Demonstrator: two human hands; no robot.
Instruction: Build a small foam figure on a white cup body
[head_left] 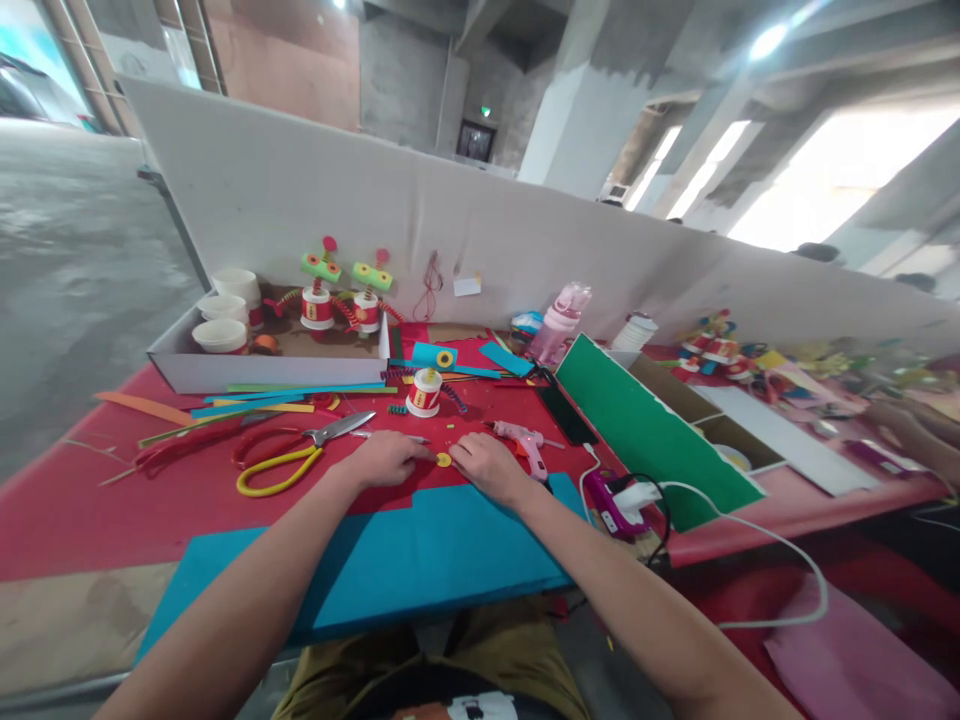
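On the red table a small yellow disc (444, 460) lies between my two hands. My left hand (390, 459) has curled fingers, its index fingertip at the disc's left edge. From the other side my right hand (484, 464) bends its fingers down on the disc's right edge. A thin pale tool (414, 437) lies just beyond the left hand, partly hidden by it. Beyond the hands stands a red and white paper cup figure (424, 395) with coiled paper arms. A pink glue gun (525, 443) rests right of my right hand, and yellow-handled scissors (300, 458) lie at left.
Blue sheets (442, 545) cover the front edge. A white box (225, 372) holds paper cups and two finished figures (317, 300). At right are a phone (567, 413), a purple power strip (611, 505) with cables, and a green-sided box (652, 440). A pink bottle (559, 325) stands behind.
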